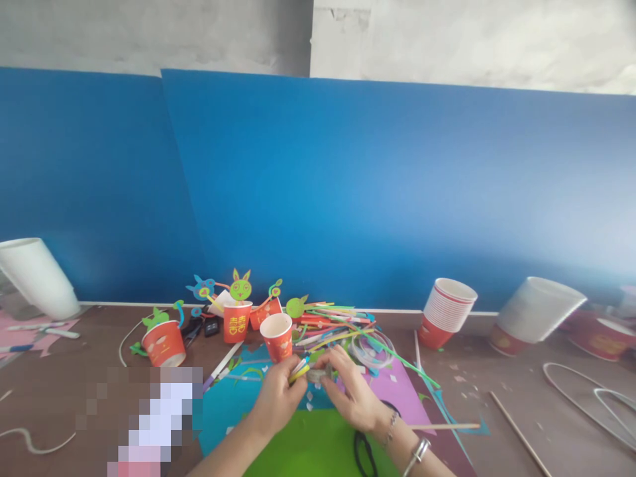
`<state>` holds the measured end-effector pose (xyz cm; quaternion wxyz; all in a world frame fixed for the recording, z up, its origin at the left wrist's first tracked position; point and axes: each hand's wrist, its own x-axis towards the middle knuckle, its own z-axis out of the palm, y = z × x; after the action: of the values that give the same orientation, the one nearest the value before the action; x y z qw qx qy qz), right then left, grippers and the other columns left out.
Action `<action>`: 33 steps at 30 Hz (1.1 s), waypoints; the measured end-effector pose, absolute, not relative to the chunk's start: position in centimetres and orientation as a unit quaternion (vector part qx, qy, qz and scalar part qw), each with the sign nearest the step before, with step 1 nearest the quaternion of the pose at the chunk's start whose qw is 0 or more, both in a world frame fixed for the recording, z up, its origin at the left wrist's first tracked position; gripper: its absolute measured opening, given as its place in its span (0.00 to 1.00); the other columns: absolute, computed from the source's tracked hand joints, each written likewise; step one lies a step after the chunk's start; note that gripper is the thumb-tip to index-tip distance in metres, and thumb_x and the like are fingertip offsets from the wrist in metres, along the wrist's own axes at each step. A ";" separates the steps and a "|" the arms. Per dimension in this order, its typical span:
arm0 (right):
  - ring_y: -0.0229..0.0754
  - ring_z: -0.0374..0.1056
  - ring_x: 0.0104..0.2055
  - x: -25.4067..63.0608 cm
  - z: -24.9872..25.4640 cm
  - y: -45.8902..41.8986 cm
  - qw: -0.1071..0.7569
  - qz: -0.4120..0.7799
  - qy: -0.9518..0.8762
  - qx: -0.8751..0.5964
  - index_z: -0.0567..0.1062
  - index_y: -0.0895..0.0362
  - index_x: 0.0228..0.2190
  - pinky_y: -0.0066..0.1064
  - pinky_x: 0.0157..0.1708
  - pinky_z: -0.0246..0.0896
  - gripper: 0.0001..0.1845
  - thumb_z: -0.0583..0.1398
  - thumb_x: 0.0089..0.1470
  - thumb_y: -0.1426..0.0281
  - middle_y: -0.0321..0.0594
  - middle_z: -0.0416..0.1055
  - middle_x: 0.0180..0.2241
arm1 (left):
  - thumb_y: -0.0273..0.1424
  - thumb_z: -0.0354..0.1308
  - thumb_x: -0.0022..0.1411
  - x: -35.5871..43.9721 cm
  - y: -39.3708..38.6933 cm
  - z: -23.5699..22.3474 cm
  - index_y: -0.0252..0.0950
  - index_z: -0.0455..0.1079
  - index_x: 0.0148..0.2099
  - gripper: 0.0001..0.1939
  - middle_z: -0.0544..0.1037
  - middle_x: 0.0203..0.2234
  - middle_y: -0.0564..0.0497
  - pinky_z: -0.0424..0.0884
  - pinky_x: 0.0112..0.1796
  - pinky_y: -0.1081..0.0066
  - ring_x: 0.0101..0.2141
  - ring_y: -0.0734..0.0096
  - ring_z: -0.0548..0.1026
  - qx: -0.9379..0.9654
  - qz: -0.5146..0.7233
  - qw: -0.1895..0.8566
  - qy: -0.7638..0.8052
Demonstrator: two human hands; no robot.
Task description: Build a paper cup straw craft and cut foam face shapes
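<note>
Head view: the left hand had its grip closed about several straws, with yellow, white and blue ends showing beside the thumb. The right hand had its grip closed on a greyish ring, apparently a tape roll, located between the two hands and close against the straws; actual contact could not be confirmed. Beneath lay a green sheet and a blue sheet on the brown surface. Just beyond the left hand stood a red cup, with a loose straw pile to its right. Black loops, unidentified, lay near the right forearm. A cup stack stood farther right.
</note>
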<state>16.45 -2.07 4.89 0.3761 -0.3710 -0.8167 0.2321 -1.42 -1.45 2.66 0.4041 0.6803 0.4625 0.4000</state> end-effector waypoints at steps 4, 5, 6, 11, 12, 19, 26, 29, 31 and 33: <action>0.45 0.61 0.35 16.4 5.1 -2.1 0.360 0.166 -0.827 -0.398 0.68 0.55 0.35 0.38 0.37 0.56 0.07 0.55 0.51 0.74 0.39 0.66 0.31 | 0.30 0.49 0.53 -1.4 -1.4 2.4 0.37 0.56 0.25 0.07 0.56 0.18 0.59 0.53 0.24 0.75 0.22 0.76 0.55 0.665 0.420 0.409 0.463; 0.45 0.61 0.35 16.4 5.1 -2.0 0.352 0.157 -0.827 -0.408 0.68 0.55 0.35 0.38 0.37 0.55 0.08 0.56 0.50 0.74 0.38 0.66 0.30 | 0.30 0.49 0.53 -1.3 -1.4 2.4 0.38 0.55 0.25 0.07 0.55 0.18 0.59 0.53 0.23 0.75 0.22 0.76 0.54 0.660 0.422 0.420 0.457; 0.45 0.61 0.34 16.4 5.1 -2.0 0.344 0.151 -0.827 -0.418 0.69 0.55 0.36 0.38 0.37 0.55 0.10 0.56 0.49 0.75 0.38 0.66 0.30 | 0.31 0.48 0.54 -1.3 -1.5 2.4 0.38 0.55 0.25 0.07 0.54 0.18 0.60 0.52 0.23 0.76 0.21 0.77 0.54 0.658 0.422 0.432 0.450; 0.44 0.63 0.35 16.3 5.3 -2.0 0.292 0.162 -0.831 -0.444 0.74 0.54 0.36 0.40 0.39 0.52 0.17 0.55 0.43 0.79 0.37 0.67 0.29 | 0.27 0.48 0.51 -1.2 -1.7 2.9 0.38 0.52 0.23 0.08 0.52 0.17 0.60 0.50 0.22 0.76 0.21 0.77 0.51 0.681 0.403 0.435 0.429; 0.45 0.63 0.34 16.2 5.4 -2.0 0.286 0.163 -0.830 -0.450 0.75 0.54 0.34 0.40 0.39 0.52 0.17 0.56 0.42 0.80 0.37 0.68 0.28 | 0.27 0.48 0.51 -1.2 -1.7 2.9 0.39 0.51 0.23 0.09 0.52 0.17 0.60 0.49 0.22 0.76 0.21 0.78 0.51 0.684 0.400 0.433 0.430; 0.46 0.66 0.34 16.0 5.2 -1.6 0.319 0.210 -0.789 -0.481 0.78 0.52 0.26 0.44 0.44 0.53 0.14 0.56 0.41 0.79 0.36 0.74 0.26 | 0.34 0.51 0.55 -1.1 -1.6 2.6 0.38 0.53 0.24 0.12 0.51 0.18 0.61 0.50 0.22 0.76 0.21 0.78 0.51 0.634 0.430 0.484 0.423; 0.46 0.67 0.32 16.6 4.6 -0.6 0.393 0.193 -0.733 -0.520 0.79 0.54 0.23 0.38 0.35 0.59 0.11 0.57 0.45 0.76 0.40 0.74 0.25 | 0.45 0.55 0.54 -0.8 -0.8 2.3 0.36 0.62 0.35 0.17 0.52 0.14 0.64 0.44 0.17 0.77 0.15 0.82 0.49 0.515 0.408 0.612 0.440; 0.46 0.66 0.32 16.7 4.4 -0.5 0.419 0.198 -0.720 -0.516 0.80 0.54 0.25 0.38 0.35 0.59 0.10 0.58 0.48 0.72 0.40 0.74 0.25 | 0.50 0.56 0.51 -0.8 -0.7 2.3 0.38 0.60 0.44 0.26 0.54 0.13 0.66 0.40 0.16 0.77 0.12 0.84 0.47 0.445 0.422 0.662 0.431; 0.47 0.67 0.33 16.7 4.3 -0.5 0.433 0.218 -0.713 -0.506 0.80 0.54 0.27 0.38 0.35 0.59 0.10 0.58 0.50 0.70 0.40 0.74 0.26 | 0.51 0.57 0.51 -0.9 -0.9 2.4 0.37 0.61 0.44 0.26 0.60 0.14 0.64 0.41 0.15 0.78 0.12 0.85 0.50 0.421 0.419 0.691 0.412; 0.47 0.67 0.35 16.7 4.3 -0.5 0.448 0.234 -0.703 -0.500 0.80 0.53 0.29 0.39 0.36 0.60 0.10 0.58 0.51 0.69 0.41 0.74 0.28 | 0.49 0.58 0.52 -0.9 -1.2 2.7 0.36 0.63 0.41 0.23 0.65 0.16 0.62 0.46 0.15 0.79 0.12 0.84 0.56 0.397 0.404 0.728 0.385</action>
<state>16.70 -0.46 4.25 0.4480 -0.5003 -0.7029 0.2344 -0.92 -1.19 2.73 0.7284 0.3974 0.3846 0.4045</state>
